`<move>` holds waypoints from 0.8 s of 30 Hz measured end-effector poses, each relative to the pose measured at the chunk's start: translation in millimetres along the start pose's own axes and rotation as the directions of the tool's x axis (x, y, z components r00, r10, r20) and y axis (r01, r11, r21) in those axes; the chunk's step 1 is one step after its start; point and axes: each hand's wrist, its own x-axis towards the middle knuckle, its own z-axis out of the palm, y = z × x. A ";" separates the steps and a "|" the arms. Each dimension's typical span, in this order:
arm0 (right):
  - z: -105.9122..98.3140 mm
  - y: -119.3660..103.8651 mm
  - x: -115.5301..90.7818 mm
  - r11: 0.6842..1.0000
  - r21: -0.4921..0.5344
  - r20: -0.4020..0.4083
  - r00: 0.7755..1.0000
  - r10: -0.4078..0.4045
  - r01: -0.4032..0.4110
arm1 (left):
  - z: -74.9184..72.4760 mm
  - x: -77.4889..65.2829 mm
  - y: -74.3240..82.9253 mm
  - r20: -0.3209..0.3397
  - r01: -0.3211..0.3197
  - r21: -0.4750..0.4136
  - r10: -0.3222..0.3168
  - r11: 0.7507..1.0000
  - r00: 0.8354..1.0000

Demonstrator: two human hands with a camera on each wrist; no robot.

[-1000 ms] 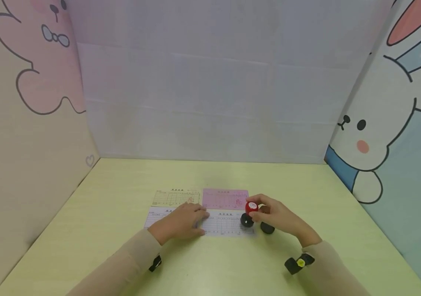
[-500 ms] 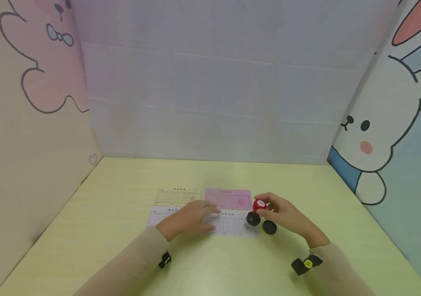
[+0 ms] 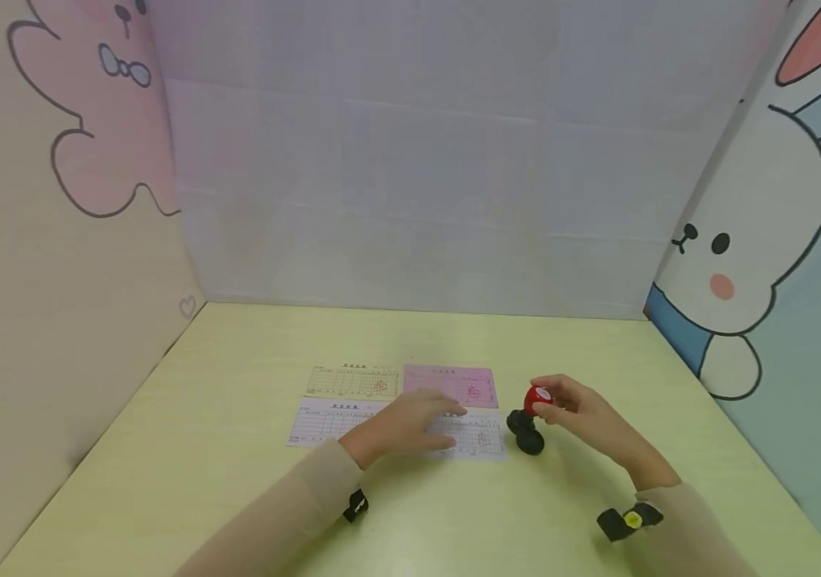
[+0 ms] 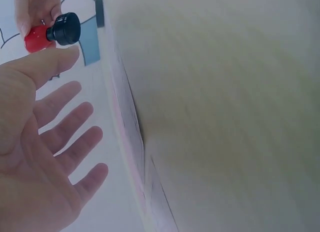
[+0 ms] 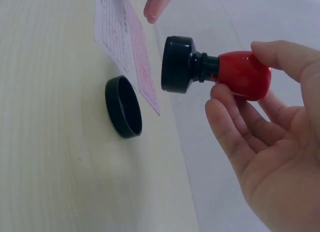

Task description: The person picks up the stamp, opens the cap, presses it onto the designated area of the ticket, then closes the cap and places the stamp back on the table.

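My right hand (image 3: 587,413) pinches the red knob of a stamp (image 5: 245,77) between thumb and fingers. Its round black base faces down and is raised above the table, seen from the side in the right wrist view. Just below it lies a round black cap (image 5: 123,107), hollow side up, to the right of the papers. Over the white slips hovers my left hand (image 3: 406,425), fingers spread and holding nothing. It partly covers the left white slip (image 3: 317,425) and the right white slip (image 3: 481,445), which bears a reddish stamp mark near its right end.
Behind the white slips lie a yellow slip (image 3: 345,385) and a pink slip (image 3: 446,378), each with a red stamp mark. A pale wooden table (image 3: 410,529) carries everything. A white back wall (image 3: 410,200) and cartoon-printed side panels enclose it.
My right hand has carried the stamp rightward, off the right white slip and over the cap. My left hand has lifted from the papers and shifted right.
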 end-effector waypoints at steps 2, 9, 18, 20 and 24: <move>-4.4 0.6 -2.6 1.000 0.016 -0.004 1.000 -0.001 0.001 | 3.2 5.5 3.2 -0.009 -0.002 -0.016 0.002 1.000 1.000; -14.7 8.4 -13.3 0.999 0.044 -0.028 0.999 0.019 -0.018 | 10.3 23.4 20.5 -0.002 0.020 -0.017 -0.020 1.000 1.000; -22.4 17.6 -28.6 0.997 0.066 -0.070 0.997 0.038 -0.033 | 17.8 45.5 41.8 0.011 0.046 -0.129 -0.045 0.991 0.999; -24.0 19.3 -30.9 0.996 0.079 -0.071 0.997 0.037 -0.032 | 19.6 49.6 44.0 0.014 0.060 -0.164 -0.059 0.985 0.998; -26.5 19.9 -33.5 0.995 0.096 -0.077 0.997 0.031 -0.024 | 22.8 58.7 45.4 0.039 0.101 -0.234 -0.095 0.967 0.995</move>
